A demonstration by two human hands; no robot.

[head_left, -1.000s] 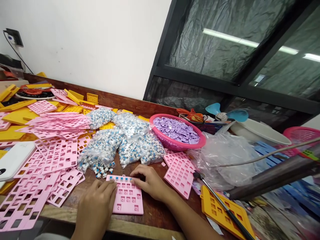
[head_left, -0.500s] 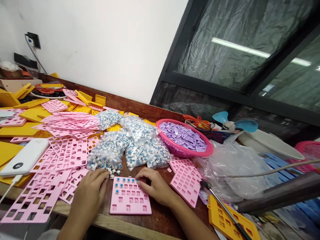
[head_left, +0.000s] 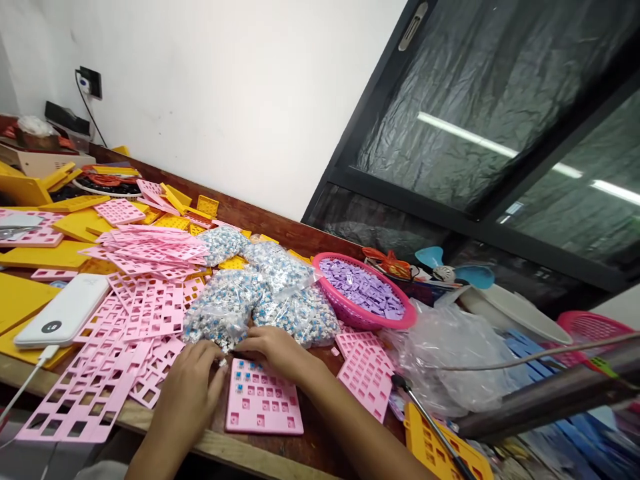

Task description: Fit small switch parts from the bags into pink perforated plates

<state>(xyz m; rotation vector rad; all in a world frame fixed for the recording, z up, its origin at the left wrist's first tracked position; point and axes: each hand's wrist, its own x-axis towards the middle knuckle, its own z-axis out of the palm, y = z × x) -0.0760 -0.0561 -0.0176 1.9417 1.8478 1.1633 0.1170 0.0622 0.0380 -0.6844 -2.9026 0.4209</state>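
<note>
A pink keyboard plate (head_left: 265, 421) lies on the table before me, with blue-topped key switches (head_left: 240, 376) seated in its upper left and top row. My left hand (head_left: 196, 377) is beside the plate's left edge, thumb and fingers closed around a small pale key switch at the tips. Over the plate's upper edge reaches my right hand (head_left: 273, 350), its fingers bent down at the loose switches in front of the bags; what they pinch is hidden. The hand covers part of the top row. Behind are clear bags of blue-and-white switches (head_left: 220, 300).
Pink cut-out plates (head_left: 90, 380) and a white power bank (head_left: 65, 313) lie to the left, among yellow panels (head_left: 30, 300). Rightward stand a pink basket (head_left: 333, 303) of purple pieces, more pink plates (head_left: 367, 377), clear plastic bags (head_left: 450, 353) and a black rod (head_left: 435, 423).
My right hand has moved left and away from me, from the plate's upper right to the loose switches. My left hand stays beside the plate. The view has shifted slightly.
</note>
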